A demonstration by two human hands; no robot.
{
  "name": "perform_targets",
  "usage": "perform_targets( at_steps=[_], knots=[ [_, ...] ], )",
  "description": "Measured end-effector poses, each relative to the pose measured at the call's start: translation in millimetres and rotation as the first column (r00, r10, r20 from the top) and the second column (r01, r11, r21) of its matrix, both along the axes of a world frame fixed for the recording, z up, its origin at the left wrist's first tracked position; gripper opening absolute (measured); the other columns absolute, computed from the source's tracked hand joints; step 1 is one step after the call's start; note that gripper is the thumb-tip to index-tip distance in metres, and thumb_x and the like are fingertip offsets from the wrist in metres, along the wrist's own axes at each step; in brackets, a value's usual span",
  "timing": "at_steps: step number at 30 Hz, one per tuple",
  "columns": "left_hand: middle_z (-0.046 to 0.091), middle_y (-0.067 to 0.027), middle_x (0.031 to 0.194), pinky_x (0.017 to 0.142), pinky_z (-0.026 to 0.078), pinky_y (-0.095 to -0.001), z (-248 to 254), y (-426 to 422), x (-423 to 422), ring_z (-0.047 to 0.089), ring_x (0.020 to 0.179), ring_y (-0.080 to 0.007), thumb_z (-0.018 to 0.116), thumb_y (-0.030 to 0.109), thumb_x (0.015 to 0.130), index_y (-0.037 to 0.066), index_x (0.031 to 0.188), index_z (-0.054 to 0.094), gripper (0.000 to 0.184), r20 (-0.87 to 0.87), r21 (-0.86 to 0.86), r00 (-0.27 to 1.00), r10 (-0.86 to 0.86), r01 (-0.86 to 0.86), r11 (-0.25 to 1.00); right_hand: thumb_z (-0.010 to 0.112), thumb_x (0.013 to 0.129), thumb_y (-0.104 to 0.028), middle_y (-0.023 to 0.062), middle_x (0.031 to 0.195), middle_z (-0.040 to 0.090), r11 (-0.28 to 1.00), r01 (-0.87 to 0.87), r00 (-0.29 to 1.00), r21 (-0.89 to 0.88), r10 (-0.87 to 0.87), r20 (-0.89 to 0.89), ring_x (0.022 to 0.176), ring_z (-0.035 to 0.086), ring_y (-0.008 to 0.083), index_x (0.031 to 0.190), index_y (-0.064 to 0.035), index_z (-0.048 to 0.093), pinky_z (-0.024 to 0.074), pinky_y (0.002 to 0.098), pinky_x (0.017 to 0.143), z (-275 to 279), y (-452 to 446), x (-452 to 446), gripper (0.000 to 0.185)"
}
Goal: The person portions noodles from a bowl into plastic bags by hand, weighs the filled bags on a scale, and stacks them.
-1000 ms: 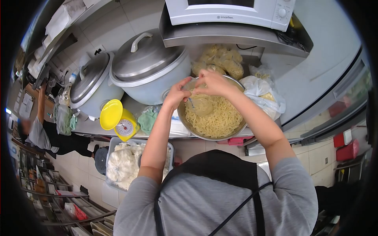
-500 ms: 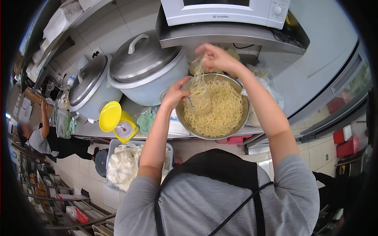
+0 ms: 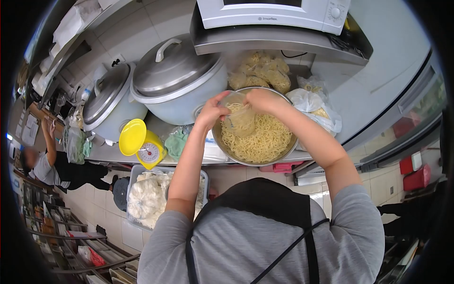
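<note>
A large metal bowl [image 3: 227, 153] of yellow noodles [image 3: 265, 144] stands on the steel counter. Over its left part, my left hand [image 3: 213, 112] grips the rim of a clear plastic bag [image 3: 240, 124] with noodles inside. My right hand [image 3: 262, 101] is at the bag's mouth on the right, fingers bent down and pressed together; what they hold is hidden. Filled bags of noodles [image 3: 262, 71] lie behind the bowl, and a white plastic bag [image 3: 316, 108] sits at its right.
Two large lidded cookers [image 3: 177, 78] stand at the left, near a yellow scale [image 3: 150, 152] and a green cloth [image 3: 177, 144]. A microwave [image 3: 269, 16] is on the shelf above. Below the counter is a tub [image 3: 205, 182] of white bundles. A co-worker [image 3: 52, 165] is at far left.
My right hand rose above the bag with strands of noodles, then came down to the bag's mouth. My left hand stayed at the bag's rim. The bags behind the bowl show again.
</note>
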State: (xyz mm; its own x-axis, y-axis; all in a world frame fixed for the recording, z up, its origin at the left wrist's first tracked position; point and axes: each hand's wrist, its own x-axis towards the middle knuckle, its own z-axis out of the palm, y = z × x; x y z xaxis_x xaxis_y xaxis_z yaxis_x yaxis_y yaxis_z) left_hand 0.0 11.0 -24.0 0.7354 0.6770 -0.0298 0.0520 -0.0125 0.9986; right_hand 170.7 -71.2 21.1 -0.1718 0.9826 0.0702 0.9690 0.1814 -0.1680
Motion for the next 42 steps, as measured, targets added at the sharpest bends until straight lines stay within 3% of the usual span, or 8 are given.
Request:
perform_targets(
  at_steps=[11,14,17,19,23,27,33,42],
  knots=[
    [0.051,0.0008,0.061,0.045,0.035,-0.0185,-1.4,-0.4,11.5,0.042,0.045,-0.0072,0.06,0.0,0.065,0.002,0.125,0.038,0.064,-0.057,0.035,0.998,-0.012,0.014,0.999,0.058,0.065,-0.004,0.0128,0.076,0.061,0.968,-0.141,0.861,0.206,0.223,-0.458,0.071,0.058,0.03,0.077,-0.005,0.063,0.045,0.0358,0.065,-23.1,8.9,10.6,0.013],
    [0.055,-0.0007,0.066,0.046,0.038,-0.021,-4.1,-4.6,7.2,0.046,0.047,-0.0092,0.066,0.009,0.066,0.002,0.119,0.045,0.057,-0.102,0.325,0.993,0.052,-0.016,0.946,0.061,0.066,-0.006,0.0135,0.083,0.061,0.993,-0.052,0.996,-0.108,0.044,-0.076,0.074,0.058,0.0278,0.081,-0.0053,0.063,0.0448,0.0352,0.065,-13.5,-4.2,11.5,0.016],
    [0.059,-0.003,0.066,0.048,0.039,-0.0229,-20.7,-0.2,8.0,0.049,0.051,-0.0105,0.069,0.015,0.067,-0.001,0.103,0.057,0.041,-0.189,0.877,0.964,0.187,0.08,0.473,0.062,0.067,-0.008,0.0128,0.083,0.061,0.999,-0.019,0.994,-0.042,0.014,-0.105,0.072,0.059,0.0237,0.081,-0.0044,0.062,0.0449,0.0334,0.063,-16.2,-0.8,26.6,0.014],
    [0.06,-0.0057,0.063,0.05,0.041,-0.0229,-8.8,-3.0,20.4,0.051,0.053,-0.0104,0.067,0.014,0.069,-0.002,0.085,0.062,0.023,-0.235,0.67,0.909,0.343,-0.104,0.735,0.062,0.069,-0.009,0.0097,0.08,0.06,0.967,-0.005,0.911,0.253,0.109,-0.397,0.069,0.058,0.0193,0.083,-0.0036,0.061,0.0447,0.0303,0.062,-15.6,-2.0,30.6,0.014],
    [0.059,-0.0056,0.059,0.052,0.042,-0.0212,17.6,6.7,-1.3,0.053,0.054,-0.009,0.065,0.012,0.072,-0.003,0.076,0.062,0.016,-0.071,0.599,0.915,0.397,-0.279,0.75,0.059,0.072,-0.015,0.0074,0.074,0.059,0.885,0.242,0.741,0.398,0.096,-0.665,0.067,0.055,0.0205,0.082,-0.0063,0.061,0.0436,0.0303,0.061,-18.9,-16.5,45.5,0.013],
    [0.059,-0.0042,0.063,0.054,0.043,-0.0204,80.3,8.0,-70.3,0.054,0.055,-0.0081,0.064,0.008,0.072,-0.002,0.074,0.063,0.011,0.14,0.451,0.867,0.479,-0.486,0.749,0.061,0.073,-0.015,0.0081,0.07,0.058,0.954,0.236,0.756,0.187,-0.059,-0.652,0.059,0.053,0.0179,0.081,-0.0035,0.061,0.0424,0.0281,0.057,-84.0,-30.0,59.9,0.015],
    [0.06,-0.0051,0.062,0.055,0.045,-0.02,116.0,39.9,-173.1,0.057,0.056,-0.0089,0.064,0.009,0.071,-0.003,0.072,0.062,0.012,0.241,0.476,0.605,0.759,-0.755,0.451,0.064,0.072,-0.014,0.0088,0.074,0.059,0.994,0.088,0.816,-0.066,-0.11,-0.567,0.063,0.055,0.0162,0.082,-0.0032,0.062,0.0429,0.0264,0.058,-160.0,-57.8,49.1,0.015],
    [0.062,-0.0079,0.057,0.056,0.046,-0.024,72.2,74.6,-281.7,0.061,0.054,-0.0132,0.062,0.016,0.07,-0.001,0.067,0.063,0.017,0.026,0.791,0.227,0.974,-0.6,0.119,0.063,0.071,-0.012,0.0083,0.076,0.058,0.983,0.166,0.783,-0.078,-0.179,-0.596,0.064,0.056,0.0174,0.082,-0.0044,0.063,0.0447,0.0263,0.06,-160.8,-59.4,40.6,0.013]
  ],
)
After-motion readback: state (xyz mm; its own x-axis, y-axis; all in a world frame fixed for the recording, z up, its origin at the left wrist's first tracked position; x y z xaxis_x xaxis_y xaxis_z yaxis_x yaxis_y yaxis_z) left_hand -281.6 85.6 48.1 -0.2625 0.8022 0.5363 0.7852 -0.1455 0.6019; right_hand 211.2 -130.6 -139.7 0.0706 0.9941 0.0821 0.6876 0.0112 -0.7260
